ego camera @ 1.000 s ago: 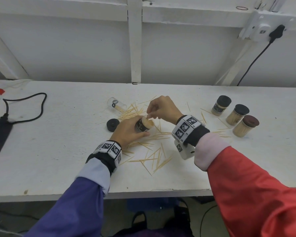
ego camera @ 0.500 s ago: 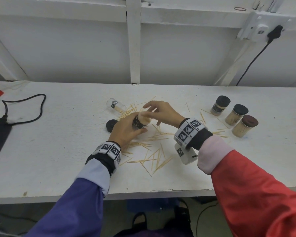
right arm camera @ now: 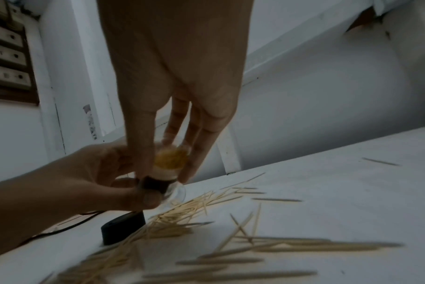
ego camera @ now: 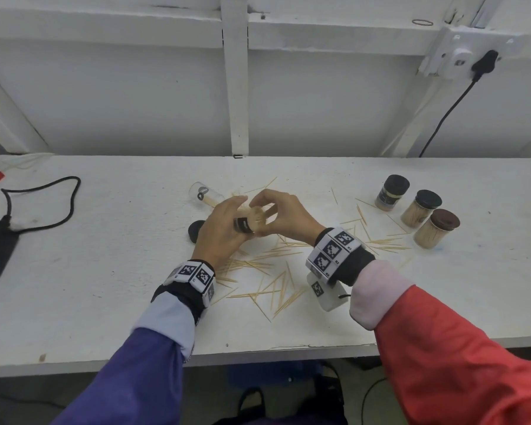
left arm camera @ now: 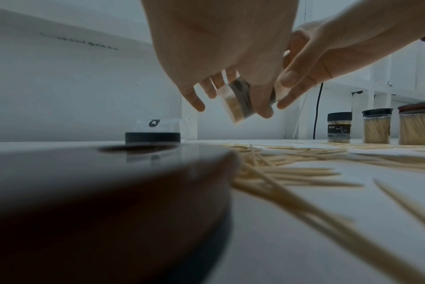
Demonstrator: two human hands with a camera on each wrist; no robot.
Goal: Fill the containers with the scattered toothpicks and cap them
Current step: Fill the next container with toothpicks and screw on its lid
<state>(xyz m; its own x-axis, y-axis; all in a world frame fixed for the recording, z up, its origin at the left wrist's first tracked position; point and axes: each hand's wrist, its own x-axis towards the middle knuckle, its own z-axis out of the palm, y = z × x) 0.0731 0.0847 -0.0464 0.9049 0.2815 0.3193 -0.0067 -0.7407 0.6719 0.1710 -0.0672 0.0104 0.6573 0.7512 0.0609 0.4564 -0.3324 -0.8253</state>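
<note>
**Packing the jar before its cap goes on**

The left hand [ego camera: 219,231] grips the tilted toothpick jar [ego camera: 249,221] above the counter [ego camera: 105,286], mouth toward the right hand [ego camera: 284,214], whose curled fingers cup the toothpick ends, probably squaring them. Black cap [ego camera: 196,230] waits at nine o'clock; loose toothpicks [ego camera: 273,286] lie at six.

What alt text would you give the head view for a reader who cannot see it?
Both hands hold a small open jar packed with toothpicks above a white table: the left hand grips its body, and the right hand touches its mouth. Loose toothpicks lie below, a black cap at left, and three capped jars at right.
</note>
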